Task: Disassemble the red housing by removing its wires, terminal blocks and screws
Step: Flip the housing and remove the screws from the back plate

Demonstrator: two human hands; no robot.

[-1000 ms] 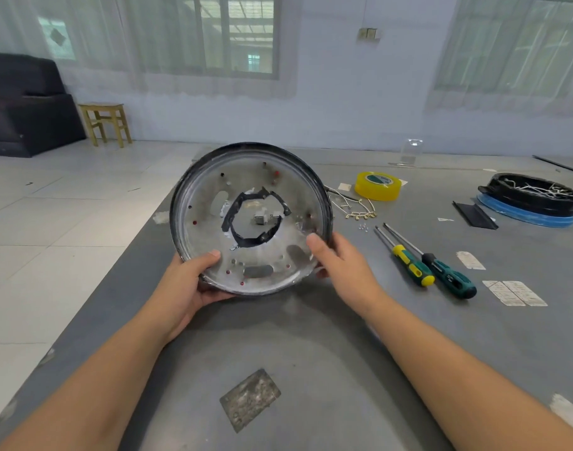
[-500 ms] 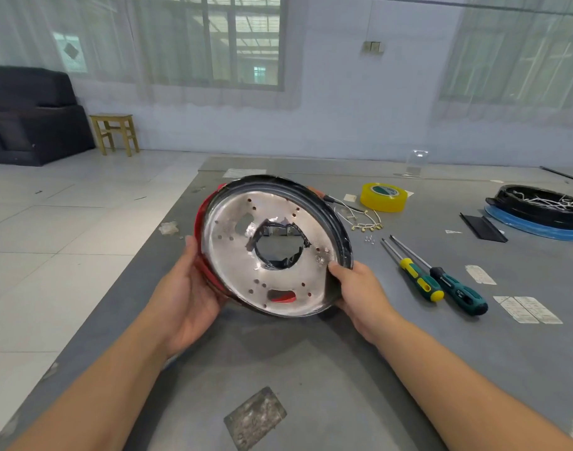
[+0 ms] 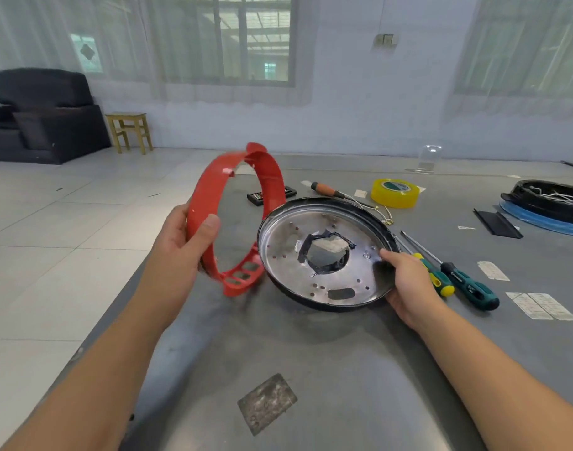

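Two hands closed: left hand (image 3: 184, 242) grips red housing (image 3: 213, 203), right hand (image 3: 409, 281) metal plate (image 3: 324, 258)

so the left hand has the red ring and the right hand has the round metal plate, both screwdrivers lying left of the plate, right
Not quite. The head view shows the two screwdrivers lying right of the metal plate, beside the right hand. The left hand does hold the red ring.

We see two bare forearms reaching in from the bottom edge, with no sleeves on either. The left hand (image 3: 184, 237) and right hand (image 3: 409, 284) carry no gloves, rings or watch.
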